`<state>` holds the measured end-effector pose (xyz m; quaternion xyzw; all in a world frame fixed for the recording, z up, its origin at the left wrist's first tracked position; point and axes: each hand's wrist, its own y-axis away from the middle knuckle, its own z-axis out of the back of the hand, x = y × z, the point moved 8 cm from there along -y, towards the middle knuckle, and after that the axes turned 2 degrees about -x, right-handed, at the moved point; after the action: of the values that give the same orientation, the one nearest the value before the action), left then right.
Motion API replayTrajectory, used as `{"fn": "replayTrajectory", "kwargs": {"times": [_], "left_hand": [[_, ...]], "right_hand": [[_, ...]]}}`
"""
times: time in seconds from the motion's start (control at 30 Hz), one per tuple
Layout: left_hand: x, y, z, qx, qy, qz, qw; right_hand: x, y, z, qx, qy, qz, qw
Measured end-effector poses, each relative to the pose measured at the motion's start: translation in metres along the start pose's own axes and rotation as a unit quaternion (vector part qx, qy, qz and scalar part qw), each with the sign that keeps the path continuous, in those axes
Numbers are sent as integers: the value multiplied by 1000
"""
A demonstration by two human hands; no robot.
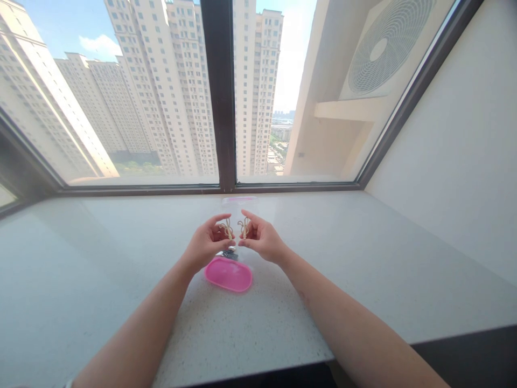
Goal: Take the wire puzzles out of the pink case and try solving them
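Hands and forearms are bare, with whitish cloth edging the left arm.

Curly pieces metal-looking; tray smooth plastic, slightly glossy; countertop smooth, stone-like.

1. The left piece and right piece were pale gold.
2. The tray was bright pink all over.
3. The bits were dark grey.
4. The counter was greyish white, flecked with small darker specks.
5. The frame was dark brown.
6. The wall was plain white.
7. The towers were cream, gridded with dark windows.
8. The fan was grey-white, patterned with curved rings.
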<state>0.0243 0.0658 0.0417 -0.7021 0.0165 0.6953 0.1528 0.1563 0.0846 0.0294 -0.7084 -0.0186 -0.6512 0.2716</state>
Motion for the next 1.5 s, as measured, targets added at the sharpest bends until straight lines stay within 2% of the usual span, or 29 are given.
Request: {"fn": "replayTrajectory", "kwargs": {"times": [0.33, 0.53, 0.77, 1.17, 1.5], "left_hand": [[-3, 1, -2, 5, -4, -5, 1000], [-3, 1, -3, 8, 4, -7, 1000], [-3, 1, -4, 13, -13, -12, 1000], [-2, 2, -5, 23, -19, -6, 1000], [-6, 3, -10, 30, -19, 4, 999]], "right_hand": [[1, 0, 0, 7, 16, 12, 1000], [1, 1, 0, 10, 83, 20, 996], [0, 2, 0, 9, 109, 21, 994], [1, 2, 0, 4, 118, 20, 993], [5, 4, -5, 25, 103, 22, 994]]}}
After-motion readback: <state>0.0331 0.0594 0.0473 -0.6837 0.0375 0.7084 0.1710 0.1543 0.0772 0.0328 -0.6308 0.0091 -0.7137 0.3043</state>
